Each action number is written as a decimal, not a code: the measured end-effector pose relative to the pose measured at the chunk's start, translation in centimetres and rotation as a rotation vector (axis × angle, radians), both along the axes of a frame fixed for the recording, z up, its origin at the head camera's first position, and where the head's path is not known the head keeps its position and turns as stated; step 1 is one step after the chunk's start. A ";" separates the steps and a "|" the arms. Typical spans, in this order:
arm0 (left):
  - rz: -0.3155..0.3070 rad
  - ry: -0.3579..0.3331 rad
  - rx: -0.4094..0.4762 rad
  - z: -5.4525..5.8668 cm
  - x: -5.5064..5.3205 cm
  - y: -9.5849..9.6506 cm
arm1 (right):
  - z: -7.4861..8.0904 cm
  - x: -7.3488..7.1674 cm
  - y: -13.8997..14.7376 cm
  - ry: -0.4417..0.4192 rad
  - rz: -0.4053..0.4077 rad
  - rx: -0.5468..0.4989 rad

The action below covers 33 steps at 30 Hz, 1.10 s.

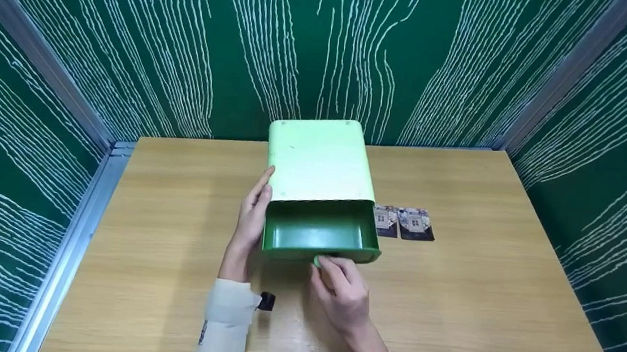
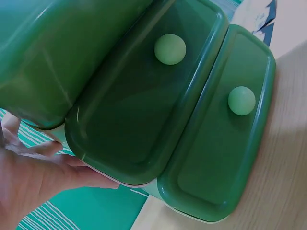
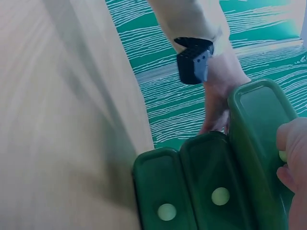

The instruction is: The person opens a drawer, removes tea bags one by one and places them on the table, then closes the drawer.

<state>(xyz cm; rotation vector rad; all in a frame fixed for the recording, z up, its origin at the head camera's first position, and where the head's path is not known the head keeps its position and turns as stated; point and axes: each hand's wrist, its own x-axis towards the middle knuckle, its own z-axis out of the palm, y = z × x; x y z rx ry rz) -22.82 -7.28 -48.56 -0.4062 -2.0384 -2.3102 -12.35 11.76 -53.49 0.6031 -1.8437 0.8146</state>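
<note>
A light green drawer cabinet (image 1: 318,159) stands on the table with its green top drawer (image 1: 284,249) pulled out toward the person. Nothing shows inside the visible part of that drawer. My right hand (image 1: 344,295) pinches the pale round knob (image 3: 282,155) on the drawer's front. On the cabinet's left side rests my left hand (image 1: 253,216), its fingers extended along the wall. Below the pulled-out drawer, the middle drawer (image 2: 124,129) and the bottom drawer (image 2: 216,148) are closed, each with a pale round knob.
Two small printed cards (image 1: 416,224) lie on the wooden table (image 1: 478,304) just right of the cabinet. Green walls (image 1: 353,49) with white wavy lines rise around the table. A small black device (image 1: 267,301) is at the left wrist.
</note>
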 end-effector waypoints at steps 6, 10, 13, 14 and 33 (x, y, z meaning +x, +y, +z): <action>-0.055 0.021 -0.029 0.5 0.3 -0.2 | 0.5 -1.7 -0.2 0.031 -0.066 0.030; -0.055 0.036 -0.066 0.8 0.3 -0.2 | 0.6 -3.2 -0.3 0.017 -0.103 0.032; -0.053 0.044 -0.088 0.9 0.4 -0.3 | 0.6 -4.2 -0.5 -0.002 -0.118 0.033; -0.053 0.050 -0.095 0.9 0.4 -0.3 | 0.6 -4.5 -0.5 -0.006 -0.120 0.033; -0.071 0.009 -0.052 -0.3 0.0 -0.4 | -0.4 -7.0 -0.6 -0.056 -0.166 -0.030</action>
